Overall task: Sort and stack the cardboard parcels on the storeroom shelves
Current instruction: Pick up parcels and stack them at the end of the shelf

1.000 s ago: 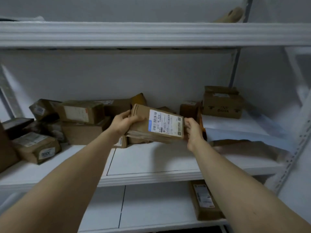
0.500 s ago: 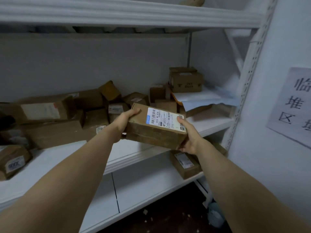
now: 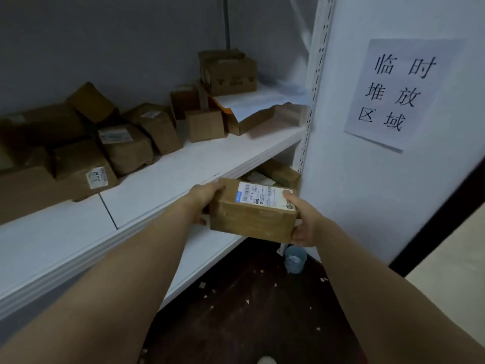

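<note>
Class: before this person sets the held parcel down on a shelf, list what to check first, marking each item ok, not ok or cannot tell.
1. Left hand and right hand both grip the parcel: ok.
2. Label faces up: ok.
3. Bare space on the middle shelf before the loose parcels: ok.
4. Room on the lower shelf, partly hidden: cannot tell.
5. Floor free of scraps, blue cup aside: not ok.

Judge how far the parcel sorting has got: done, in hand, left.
Done: no tidy stack shows. In hand: left hand and right hand grip a brown cardboard parcel with a white barcode label, off the shelves. Left: jumbled brown cardboard parcels on the white shelf.
</note>
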